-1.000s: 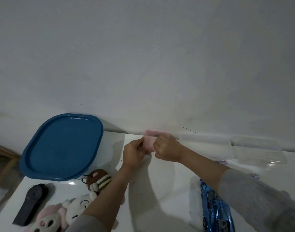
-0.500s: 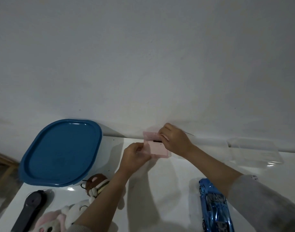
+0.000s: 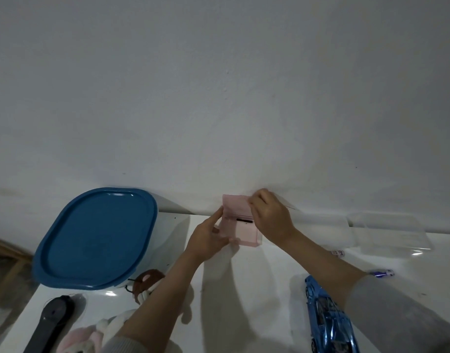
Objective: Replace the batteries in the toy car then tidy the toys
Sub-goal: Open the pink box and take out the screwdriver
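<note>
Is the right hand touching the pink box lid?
Touching. The head view shows the right hand with its fingers on the raised lid's edge of the pink box, no gap visible between them.

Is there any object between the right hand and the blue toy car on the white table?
Nothing visible blocks it. The right hand lifts the lid of the small pink translucent box near the wall; the shiny blue toy car lies nearer the person, with only bare white table between.

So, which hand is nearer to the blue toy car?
Right. The right hand lifts the lid of the pink box near the wall, its forearm passing just above the blue toy car. The left hand holds the box's other side, farther from the car.
</note>
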The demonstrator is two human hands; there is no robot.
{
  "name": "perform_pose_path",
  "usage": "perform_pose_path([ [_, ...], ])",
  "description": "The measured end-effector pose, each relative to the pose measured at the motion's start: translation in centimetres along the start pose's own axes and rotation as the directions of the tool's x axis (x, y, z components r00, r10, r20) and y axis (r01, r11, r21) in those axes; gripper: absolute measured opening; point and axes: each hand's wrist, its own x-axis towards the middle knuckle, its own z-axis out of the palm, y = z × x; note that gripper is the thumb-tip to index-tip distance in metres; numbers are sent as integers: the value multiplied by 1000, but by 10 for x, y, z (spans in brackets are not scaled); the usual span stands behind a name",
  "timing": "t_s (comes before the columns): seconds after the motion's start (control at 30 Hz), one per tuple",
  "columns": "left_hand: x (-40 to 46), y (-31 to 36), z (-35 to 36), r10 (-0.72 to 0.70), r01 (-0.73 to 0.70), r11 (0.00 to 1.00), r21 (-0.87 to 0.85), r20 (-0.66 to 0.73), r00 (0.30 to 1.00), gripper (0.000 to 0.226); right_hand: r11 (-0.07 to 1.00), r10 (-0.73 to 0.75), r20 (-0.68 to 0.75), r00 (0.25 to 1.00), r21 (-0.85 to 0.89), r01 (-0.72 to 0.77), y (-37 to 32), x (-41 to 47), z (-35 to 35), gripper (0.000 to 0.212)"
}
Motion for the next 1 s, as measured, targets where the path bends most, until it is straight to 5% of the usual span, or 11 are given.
perform_pose_path([
  [0.17, 0, -5, 2, 42, -41, 999, 9, -31, 999, 82, 987, -123, 207, 971, -75, 141, -7, -21, 2, 14],
  [0.27, -1, -8, 3, 57, -57, 998, -2, -38, 998, 77, 983, 36, 523, 851, -170, 63, -17, -17, 4, 18],
  [0.33, -1, -9, 3, 58, -58, 998, -19, -35, 998, 78, 973, 131, 608, 783, -230, 15, -22, -12, 5, 27],
  [0.67, 4, -10, 2, 126, -127, 991, 40, 7, 992, 83, 945, 316, 663, 679, -285, -162, -36, -1, 13, 41],
  [1.0, 7, -9, 1, 81, -82, 997, 12, 30, 996, 85, 948, 306, 627, 717, -269, -169, -35, -10, 16, 35],
])
